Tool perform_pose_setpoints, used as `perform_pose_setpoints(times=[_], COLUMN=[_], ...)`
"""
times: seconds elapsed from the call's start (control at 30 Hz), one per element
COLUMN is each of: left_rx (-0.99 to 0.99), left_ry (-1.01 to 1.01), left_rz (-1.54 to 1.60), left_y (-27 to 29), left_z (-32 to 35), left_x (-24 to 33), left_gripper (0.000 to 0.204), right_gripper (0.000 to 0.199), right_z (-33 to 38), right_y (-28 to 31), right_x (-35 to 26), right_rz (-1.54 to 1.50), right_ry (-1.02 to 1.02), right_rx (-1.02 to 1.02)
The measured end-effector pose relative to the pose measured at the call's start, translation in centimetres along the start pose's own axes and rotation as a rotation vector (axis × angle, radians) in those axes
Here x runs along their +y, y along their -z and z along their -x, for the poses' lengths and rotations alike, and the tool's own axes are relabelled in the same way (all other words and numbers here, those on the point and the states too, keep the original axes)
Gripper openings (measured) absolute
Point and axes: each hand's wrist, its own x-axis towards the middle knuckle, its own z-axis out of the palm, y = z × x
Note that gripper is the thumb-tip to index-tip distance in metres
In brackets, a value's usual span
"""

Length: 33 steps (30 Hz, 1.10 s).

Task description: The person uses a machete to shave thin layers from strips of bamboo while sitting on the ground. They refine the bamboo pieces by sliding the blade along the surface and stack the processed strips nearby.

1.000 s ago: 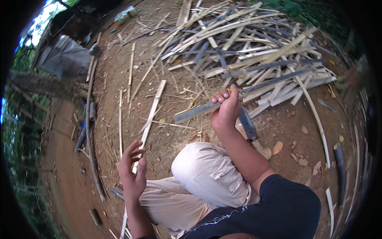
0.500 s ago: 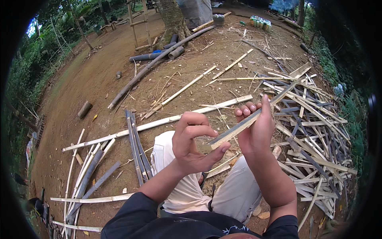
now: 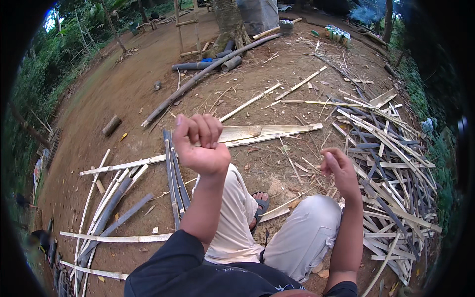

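Observation:
My left hand (image 3: 204, 143) is raised in front of my left knee, its fingers wrapped round one end of a split bamboo strip (image 3: 241, 132). The pale inner face of this strip shows, and it reaches to the right, overlapping a long bamboo strip (image 3: 148, 161) on the ground. My right hand (image 3: 341, 172) hangs above my right knee with nothing visible in it, its fingers loosely bent and apart from the thumb. It is nearest to the big pile of split bamboo (image 3: 396, 163) at the right.
Dark and pale bamboo strips (image 3: 111, 213) lie at the left; several narrow ones (image 3: 175, 178) lie by my left leg. A long bamboo pole (image 3: 198, 76) rests near a tree trunk (image 3: 225, 24). A short cut piece (image 3: 112, 125) lies on the soil.
The bamboo strip has passed from my right hand, which held it slanting upward, to my left hand, now closed on its end. My left hand rose and moved left; my right hand dropped.

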Motion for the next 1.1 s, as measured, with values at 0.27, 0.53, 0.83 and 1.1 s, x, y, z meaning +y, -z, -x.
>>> perform_pose_setpoints(times=[0.27, 0.53, 0.83, 1.1], left_rx=[0.198, 0.280, 0.265, 0.105], left_ry=[0.099, 0.132, 0.069, 0.063], left_rz=[-0.010, -0.191, -0.276, -0.153], left_y=[2.4, 5.8, 5.7, 3.6], left_z=[0.3, 2.5, 4.1, 4.0], left_x=[2.2, 2.3, 2.2, 4.9], left_gripper=[0.042, 0.040, 0.043, 0.044], right_gripper=[0.049, 0.045, 0.042, 0.039], right_z=[26.8, 31.3, 31.0, 29.5], right_y=[15.1, 1.8, 0.4, 3.6], right_x=[41.8, 40.3, 37.1, 31.4], right_rz=[0.685, 0.481, 0.471, 0.488], right_ry=[-1.044, -1.111, -1.065, -0.886], right_rx=[0.469, 0.466, 0.513, 0.621])
